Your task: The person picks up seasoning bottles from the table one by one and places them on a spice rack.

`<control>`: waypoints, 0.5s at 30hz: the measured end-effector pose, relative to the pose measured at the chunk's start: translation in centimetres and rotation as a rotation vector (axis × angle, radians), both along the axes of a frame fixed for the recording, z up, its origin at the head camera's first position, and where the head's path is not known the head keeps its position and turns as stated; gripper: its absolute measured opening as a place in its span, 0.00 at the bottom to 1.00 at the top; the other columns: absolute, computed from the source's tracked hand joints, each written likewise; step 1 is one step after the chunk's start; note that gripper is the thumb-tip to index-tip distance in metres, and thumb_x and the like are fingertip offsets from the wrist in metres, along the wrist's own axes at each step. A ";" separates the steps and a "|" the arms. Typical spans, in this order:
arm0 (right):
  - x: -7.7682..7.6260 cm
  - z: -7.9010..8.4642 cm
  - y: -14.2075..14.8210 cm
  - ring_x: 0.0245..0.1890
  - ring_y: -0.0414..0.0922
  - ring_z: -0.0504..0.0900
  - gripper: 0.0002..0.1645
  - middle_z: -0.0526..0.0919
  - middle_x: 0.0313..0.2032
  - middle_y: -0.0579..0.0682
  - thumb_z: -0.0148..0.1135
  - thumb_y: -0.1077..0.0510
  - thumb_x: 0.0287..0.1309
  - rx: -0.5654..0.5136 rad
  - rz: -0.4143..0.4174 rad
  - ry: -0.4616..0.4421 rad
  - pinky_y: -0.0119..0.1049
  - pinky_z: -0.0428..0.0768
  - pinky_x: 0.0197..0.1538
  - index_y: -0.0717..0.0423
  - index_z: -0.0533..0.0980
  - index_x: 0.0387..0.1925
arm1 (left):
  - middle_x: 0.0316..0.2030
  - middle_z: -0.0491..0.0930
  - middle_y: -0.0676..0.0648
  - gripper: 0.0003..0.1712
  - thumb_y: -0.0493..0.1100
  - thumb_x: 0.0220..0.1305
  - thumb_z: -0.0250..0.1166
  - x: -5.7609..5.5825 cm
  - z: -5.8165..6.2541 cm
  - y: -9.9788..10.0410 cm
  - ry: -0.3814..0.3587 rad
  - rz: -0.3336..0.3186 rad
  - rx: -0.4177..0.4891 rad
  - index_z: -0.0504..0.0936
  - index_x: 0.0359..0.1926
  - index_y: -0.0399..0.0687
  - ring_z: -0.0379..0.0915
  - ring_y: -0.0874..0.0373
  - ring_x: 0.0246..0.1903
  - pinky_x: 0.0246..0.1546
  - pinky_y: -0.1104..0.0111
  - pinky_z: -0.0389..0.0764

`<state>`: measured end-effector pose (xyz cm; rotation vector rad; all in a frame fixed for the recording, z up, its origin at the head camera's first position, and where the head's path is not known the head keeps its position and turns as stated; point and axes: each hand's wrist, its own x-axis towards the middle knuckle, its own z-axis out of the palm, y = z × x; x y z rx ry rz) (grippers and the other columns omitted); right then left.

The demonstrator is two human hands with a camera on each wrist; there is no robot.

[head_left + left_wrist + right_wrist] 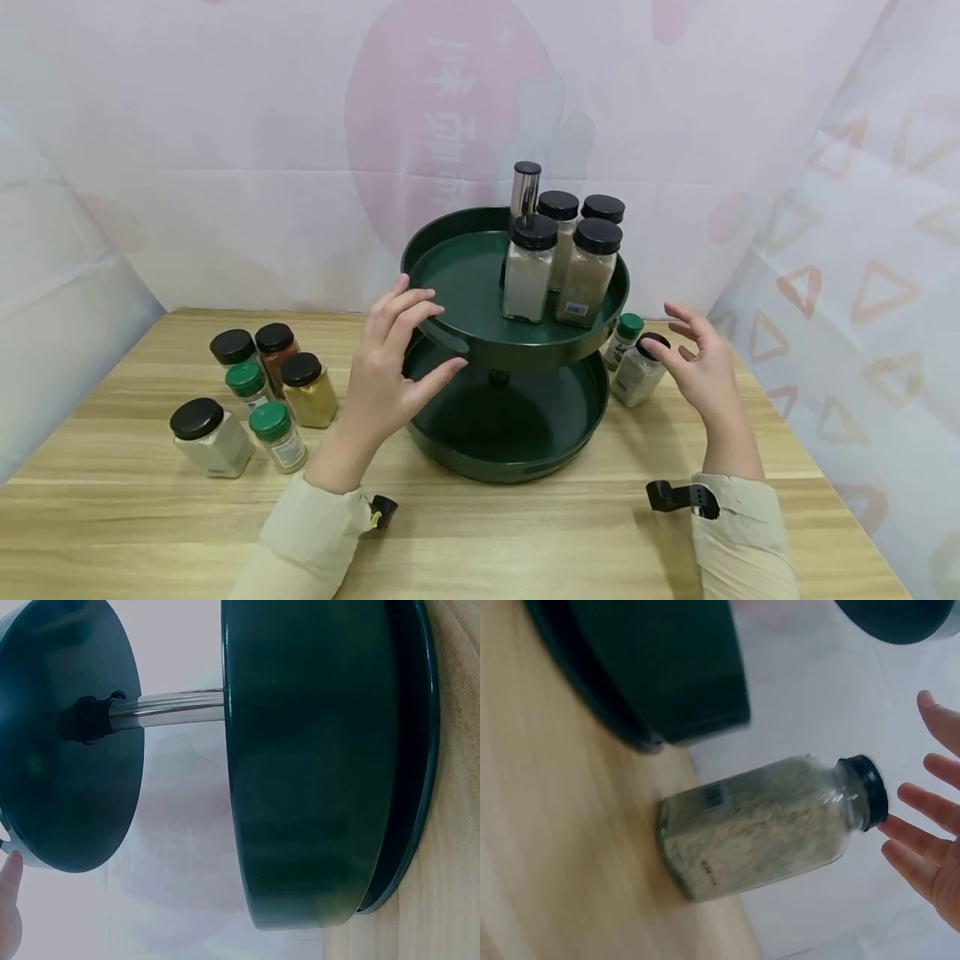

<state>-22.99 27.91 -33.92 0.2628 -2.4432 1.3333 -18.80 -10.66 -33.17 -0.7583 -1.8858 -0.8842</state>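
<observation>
A dark green two-tier turntable (461,279) stands mid-table, its lower tray (498,425) bare inside. My left hand (386,358) is at the upper tray's left rim, thumb and fingers spread; whether it touches the rim I cannot tell. In the left wrist view one fingertip (10,877) shows near the upper tray. At the right, my right hand (705,371) is beside a black-lidded glass spice jar (637,379) of pale contents, fingers apart and holding nothing. The right wrist view shows that jar (757,832) upright on the table, fingers near its lid.
Several black-lidded spice jars (588,279) and a shiny metal cylinder (526,187) stand on the upper tray's right side. A green-lidded bottle (621,340) is behind the right-hand jar. On the left stand several more jars, including a yellow one (311,400) and a green-lidded one (287,450).
</observation>
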 end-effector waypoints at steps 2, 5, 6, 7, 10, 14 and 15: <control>-0.3 -0.4 0.3 0.68 0.65 0.66 0.39 0.65 0.71 0.62 0.66 0.54 0.64 0.010 0.012 -0.013 0.70 0.66 0.65 0.58 0.63 0.71 | 0.60 0.74 0.38 0.35 0.64 0.63 0.63 0.0 0.1 0.0 0.003 0.000 0.000 0.77 0.55 0.38 0.59 0.36 0.70 0.74 0.53 0.63; -0.6 -1.0 0.8 0.69 0.66 0.63 0.40 0.63 0.72 0.62 0.66 0.54 0.64 0.034 0.042 -0.046 0.72 0.64 0.65 0.58 0.61 0.72 | 0.60 0.74 0.38 0.35 0.65 0.64 0.63 0.0 0.1 -0.1 0.003 0.002 -0.003 0.77 0.55 0.38 0.59 0.37 0.71 0.74 0.52 0.63; -0.6 -1.2 0.9 0.70 0.66 0.63 0.41 0.63 0.72 0.62 0.66 0.54 0.64 0.045 0.053 -0.058 0.72 0.64 0.65 0.58 0.61 0.73 | 0.60 0.74 0.38 0.35 0.65 0.64 0.63 0.0 0.1 -0.1 0.004 0.002 -0.003 0.77 0.55 0.38 0.59 0.37 0.71 0.74 0.52 0.63; -0.7 -1.3 1.1 0.70 0.67 0.62 0.41 0.62 0.72 0.62 0.66 0.54 0.64 0.057 0.068 -0.071 0.73 0.64 0.65 0.58 0.60 0.73 | 0.60 0.74 0.38 0.36 0.65 0.64 0.63 0.0 0.1 -0.1 0.005 0.002 -0.003 0.77 0.55 0.38 0.59 0.36 0.71 0.74 0.52 0.63; -0.8 -1.8 1.5 0.70 0.69 0.61 0.41 0.61 0.72 0.63 0.66 0.58 0.63 0.084 0.117 -0.100 0.75 0.63 0.63 0.58 0.60 0.73 | 0.60 0.74 0.38 0.35 0.65 0.64 0.63 0.0 0.1 -0.1 0.003 0.004 -0.004 0.77 0.55 0.38 0.59 0.36 0.70 0.74 0.51 0.63; -1.0 -2.6 1.7 0.64 0.62 0.68 0.41 0.65 0.69 0.64 0.68 0.62 0.60 0.093 0.162 -0.087 0.77 0.65 0.60 0.58 0.62 0.72 | 0.60 0.75 0.38 0.35 0.64 0.64 0.63 0.0 0.1 0.0 0.005 0.001 -0.005 0.77 0.55 0.38 0.59 0.36 0.70 0.74 0.51 0.63; -1.1 -2.8 1.7 0.62 0.55 0.71 0.41 0.66 0.68 0.65 0.69 0.63 0.60 0.089 0.169 -0.077 0.77 0.66 0.60 0.58 0.63 0.71 | 0.60 0.75 0.38 0.35 0.65 0.64 0.63 0.0 0.1 0.0 0.006 0.000 -0.004 0.77 0.55 0.38 0.59 0.36 0.70 0.74 0.51 0.63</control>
